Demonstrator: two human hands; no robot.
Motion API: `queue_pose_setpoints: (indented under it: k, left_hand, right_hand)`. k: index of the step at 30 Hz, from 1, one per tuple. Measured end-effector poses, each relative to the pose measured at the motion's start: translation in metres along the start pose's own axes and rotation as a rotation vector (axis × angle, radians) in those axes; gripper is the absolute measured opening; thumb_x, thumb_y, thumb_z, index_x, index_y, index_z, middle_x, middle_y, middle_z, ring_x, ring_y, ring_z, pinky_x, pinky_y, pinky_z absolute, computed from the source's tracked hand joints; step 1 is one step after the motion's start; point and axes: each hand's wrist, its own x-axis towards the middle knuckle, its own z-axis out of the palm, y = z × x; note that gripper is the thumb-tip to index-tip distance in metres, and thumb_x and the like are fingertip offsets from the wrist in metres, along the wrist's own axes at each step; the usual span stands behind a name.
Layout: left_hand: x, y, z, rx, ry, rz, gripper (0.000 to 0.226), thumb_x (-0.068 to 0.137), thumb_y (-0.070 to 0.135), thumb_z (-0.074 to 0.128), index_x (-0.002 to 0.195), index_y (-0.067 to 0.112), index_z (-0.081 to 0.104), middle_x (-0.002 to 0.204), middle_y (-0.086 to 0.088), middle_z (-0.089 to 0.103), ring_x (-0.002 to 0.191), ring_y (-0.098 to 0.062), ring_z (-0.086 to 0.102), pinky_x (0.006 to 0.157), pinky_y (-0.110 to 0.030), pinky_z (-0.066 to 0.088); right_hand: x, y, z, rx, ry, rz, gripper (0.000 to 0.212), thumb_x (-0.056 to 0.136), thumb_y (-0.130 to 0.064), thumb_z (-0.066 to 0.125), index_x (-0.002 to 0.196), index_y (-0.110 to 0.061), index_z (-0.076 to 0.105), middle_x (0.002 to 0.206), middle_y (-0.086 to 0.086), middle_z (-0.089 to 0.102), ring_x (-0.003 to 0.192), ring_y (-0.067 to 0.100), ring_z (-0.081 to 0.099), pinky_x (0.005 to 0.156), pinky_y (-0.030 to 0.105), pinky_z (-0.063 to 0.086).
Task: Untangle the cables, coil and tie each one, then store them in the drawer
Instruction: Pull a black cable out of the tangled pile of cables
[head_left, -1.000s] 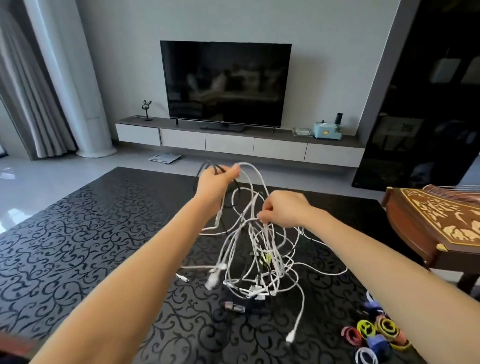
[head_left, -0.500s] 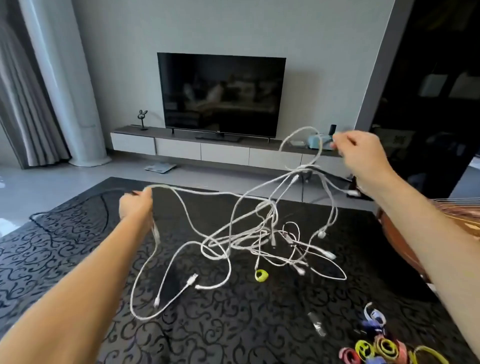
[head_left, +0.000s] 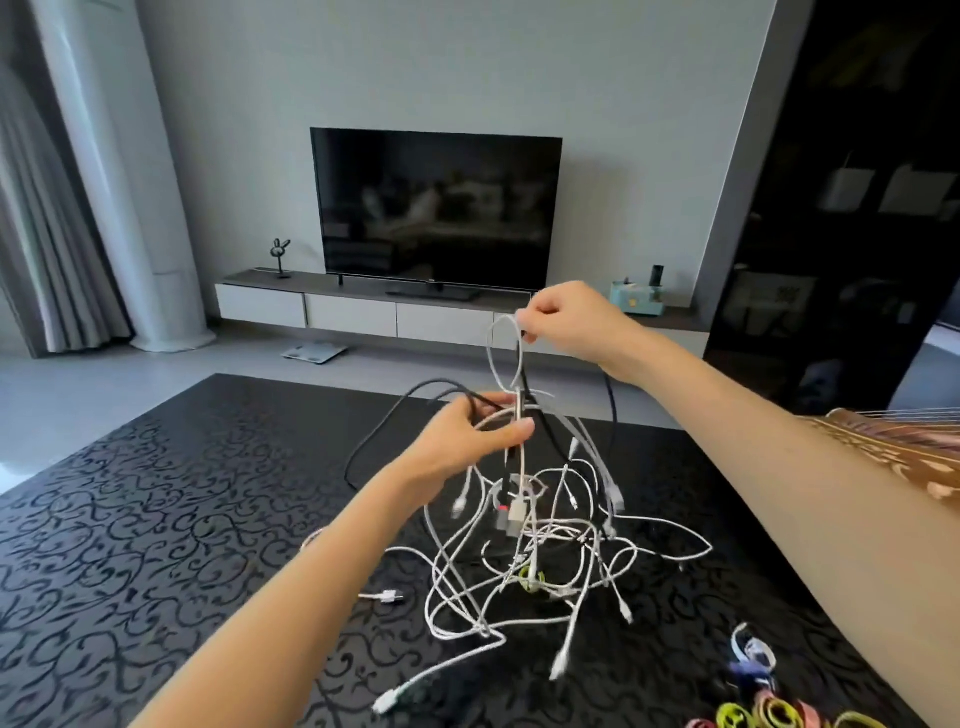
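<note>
**Fingers (head_left: 537, 318) of the right hand (head_left: 571, 325) pinch high; left hand (head_left: 462, 441) grips directly below**

Thumb and curled fingertips of the right hand pinch the top of a white cable loop (head_left: 500, 358), which hangs almost straight down. The left hand sits just under it and a little nearer the person, with its fingers wrapped round several strands, among them the black cable (head_left: 379, 431) that arcs away leftward onto the table (head_left: 156, 519). Below both hands the tangle (head_left: 545, 551) partly dangles and partly lies on the tabletop. The line between the hands runs vertically, so separating strands probably means lifting the loop upward while the left hand anchors. The black cable exits on the left hand's side. The cable ties (head_left: 753, 714) lie well apart, at the table's near right.
</note>
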Motion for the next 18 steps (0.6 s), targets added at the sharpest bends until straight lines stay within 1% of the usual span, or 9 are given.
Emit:
queue_pose_setpoints:
  k: [4, 6, 8, 11, 12, 14, 16, 17, 18]
  left_hand:
    - [0.003, -0.002, 0.005, 0.094, -0.006, -0.025, 0.022, 0.082, 0.033, 0.072, 0.085, 0.012, 0.069, 0.073, 0.004, 0.066, 0.063, -0.005, 0.055, 0.066, -0.020, 0.042]
    - [0.002, -0.004, 0.002, -0.009, 0.010, -0.072, 0.018, 0.086, 0.026, 0.068, 0.082, 0.008, 0.068, 0.064, 0.006, 0.064, 0.049, -0.002, 0.045, 0.053, -0.018, 0.036]
    - [0.002, -0.011, -0.006, -0.114, 0.039, -0.124, 0.020, 0.090, 0.018, 0.062, 0.073, 0.008, 0.067, 0.056, 0.006, 0.063, 0.039, -0.001, 0.037, 0.042, -0.012, 0.028]
    - [0.000, -0.039, -0.035, -0.172, 0.224, -0.280, 0.039, 0.094, 0.014, 0.053, 0.056, 0.009, 0.061, 0.044, 0.001, 0.054, 0.033, -0.004, 0.035, 0.034, -0.013, 0.018]
    - [-0.002, -0.051, -0.045, -0.208, 0.281, -0.334, 0.044, 0.095, 0.014, 0.051, 0.052, 0.010, 0.059, 0.043, -0.001, 0.051, 0.033, -0.007, 0.035, 0.033, -0.014, 0.017]
    - [-0.010, -0.071, -0.058, -0.199, 0.337, -0.390, 0.047, 0.097, 0.014, 0.049, 0.051, 0.008, 0.058, 0.040, -0.002, 0.049, 0.031, -0.006, 0.037, 0.032, -0.014, 0.020]
    - [-0.012, -0.079, -0.060, -0.039, 0.349, -0.411, 0.040, 0.096, 0.019, 0.053, 0.059, 0.005, 0.058, 0.038, -0.002, 0.052, 0.035, -0.007, 0.048, 0.036, -0.016, 0.035]
    - [-0.010, -0.081, -0.058, 0.079, 0.360, -0.419, 0.037, 0.094, 0.026, 0.057, 0.066, 0.003, 0.060, 0.050, -0.012, 0.060, 0.050, -0.014, 0.062, 0.046, -0.020, 0.046]
    - [-0.007, -0.080, -0.055, 0.221, 0.363, -0.437, 0.038, 0.091, 0.035, 0.060, 0.077, 0.001, 0.062, 0.072, -0.023, 0.067, 0.074, -0.027, 0.069, 0.064, -0.030, 0.053]
  right_hand:
    - [-0.007, 0.004, -0.006, 0.008, -0.065, 0.007, 0.027, 0.085, -0.025, 0.068, 0.069, -0.005, 0.061, 0.055, -0.005, 0.044, 0.046, 0.003, 0.037, 0.049, 0.019, 0.032]
    - [-0.010, 0.013, -0.008, -0.006, -0.015, 0.048, 0.029, 0.085, -0.024, 0.068, 0.064, -0.007, 0.059, 0.052, -0.006, 0.044, 0.047, 0.004, 0.037, 0.048, 0.018, 0.031]
    - [-0.013, 0.025, -0.014, 0.071, 0.129, 0.109, 0.030, 0.087, -0.022, 0.066, 0.062, -0.007, 0.058, 0.052, -0.007, 0.044, 0.052, 0.006, 0.039, 0.049, 0.017, 0.030]
    - [-0.017, 0.052, -0.045, 0.256, 0.489, 0.264, 0.032, 0.087, -0.021, 0.064, 0.079, 0.010, 0.063, 0.071, 0.008, 0.047, 0.074, 0.015, 0.041, 0.064, 0.027, 0.028]
    - [-0.022, 0.061, -0.058, 0.280, 0.554, 0.297, 0.032, 0.088, -0.022, 0.064, 0.076, 0.007, 0.062, 0.070, 0.007, 0.047, 0.074, 0.016, 0.041, 0.063, 0.027, 0.028]
    - [-0.034, 0.071, -0.074, 0.335, 0.528, 0.321, 0.030, 0.090, -0.027, 0.063, 0.066, -0.009, 0.060, 0.067, -0.002, 0.049, 0.069, 0.011, 0.044, 0.063, 0.024, 0.032]
    - [-0.041, 0.070, -0.074, 0.371, 0.446, 0.303, 0.027, 0.090, -0.031, 0.063, 0.068, -0.015, 0.062, 0.067, -0.009, 0.051, 0.067, 0.004, 0.045, 0.064, 0.020, 0.033]
    - [-0.042, 0.067, -0.069, 0.363, 0.403, 0.291, 0.025, 0.090, -0.031, 0.064, 0.072, -0.014, 0.065, 0.069, -0.011, 0.053, 0.068, 0.002, 0.046, 0.063, 0.019, 0.033]
    - [-0.043, 0.065, -0.061, 0.337, 0.359, 0.281, 0.023, 0.089, -0.031, 0.064, 0.078, -0.011, 0.067, 0.072, -0.010, 0.057, 0.071, 0.002, 0.047, 0.064, 0.018, 0.034]
